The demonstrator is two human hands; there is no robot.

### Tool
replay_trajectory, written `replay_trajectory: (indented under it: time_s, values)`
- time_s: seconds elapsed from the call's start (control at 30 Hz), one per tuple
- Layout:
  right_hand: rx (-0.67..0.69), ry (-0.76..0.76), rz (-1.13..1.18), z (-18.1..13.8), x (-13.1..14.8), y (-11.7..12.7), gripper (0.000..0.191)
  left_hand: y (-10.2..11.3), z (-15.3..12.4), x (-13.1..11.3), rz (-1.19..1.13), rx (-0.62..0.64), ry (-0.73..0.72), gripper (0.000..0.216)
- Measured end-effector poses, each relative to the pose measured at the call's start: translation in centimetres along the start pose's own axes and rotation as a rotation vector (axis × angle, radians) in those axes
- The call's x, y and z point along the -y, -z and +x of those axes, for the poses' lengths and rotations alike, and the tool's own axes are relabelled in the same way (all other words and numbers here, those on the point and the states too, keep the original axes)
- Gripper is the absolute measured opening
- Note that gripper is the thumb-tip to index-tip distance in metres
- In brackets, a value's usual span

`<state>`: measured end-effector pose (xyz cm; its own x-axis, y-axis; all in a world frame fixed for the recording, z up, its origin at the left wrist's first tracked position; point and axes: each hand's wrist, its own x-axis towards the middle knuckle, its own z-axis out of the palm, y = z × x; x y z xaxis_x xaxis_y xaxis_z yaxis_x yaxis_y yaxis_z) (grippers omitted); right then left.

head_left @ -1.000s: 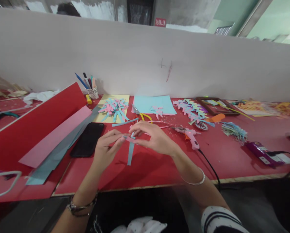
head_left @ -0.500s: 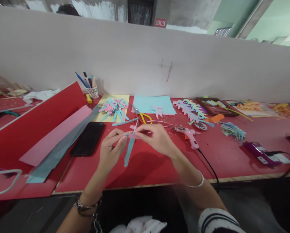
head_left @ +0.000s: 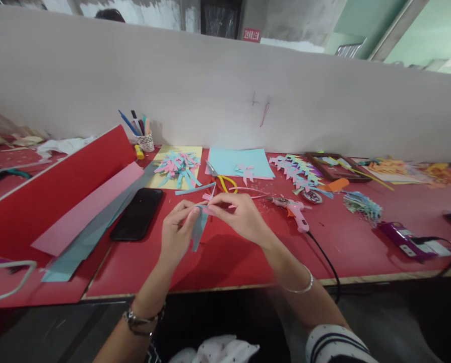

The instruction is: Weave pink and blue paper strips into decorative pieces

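Note:
Both my hands meet over the red table point(head_left: 248, 252), pinching crossed paper strips. My left hand point(head_left: 177, 233) grips a blue paper strip point(head_left: 197, 231) that hangs down from its fingers. My right hand point(head_left: 240, 218) pinches the pink strip point(head_left: 209, 210) where it crosses the blue one. A black phone point(head_left: 137, 214) lies just left of my left hand. A pink glue gun point(head_left: 295, 212) rests right of my right hand. Yellow-handled scissors point(head_left: 220, 179) lie just beyond my fingers.
A pile of cut pink and blue strips point(head_left: 179, 167) sits on yellow paper, with a light blue sheet point(head_left: 237, 161) beside it. Red, pink and grey sheets point(head_left: 74, 206) lean at left. A pen cup point(head_left: 145, 142), folded paper chain point(head_left: 296, 171), wooden frame point(head_left: 333, 165) and purple power strip point(head_left: 402, 238) are further off.
My hands have drawn closer together and the blue strip has tilted and lifted slightly, its lower end moving left. The rest of the table is unchanged.

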<state>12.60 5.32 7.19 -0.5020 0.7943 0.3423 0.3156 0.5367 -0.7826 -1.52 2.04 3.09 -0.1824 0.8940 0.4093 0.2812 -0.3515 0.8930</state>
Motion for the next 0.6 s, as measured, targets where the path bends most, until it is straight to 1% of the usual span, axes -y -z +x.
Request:
replay_trajectory:
  time_s: [0.13,0.27,0.47,0.6]
  values:
    - [-0.020,0.014,0.022,-0.07,-0.33,-0.05,0.014,-0.19,-0.20,-0.04,-0.012,0.010,0.029,0.031]
    - [-0.015,0.020,0.039,-0.19,-0.46,-0.02,0.013,-0.06,-0.11,-0.05,0.049,0.006,-0.030,0.025]
    - [-0.032,0.019,0.080,-0.42,-0.59,-0.34,0.012,-0.02,-0.16,-0.15,0.143,-0.026,-0.119,0.028]
    - [-0.023,0.003,0.102,-0.47,-0.67,-0.54,0.013,-0.15,-0.29,-0.18,0.163,-0.064,-0.135,0.029]
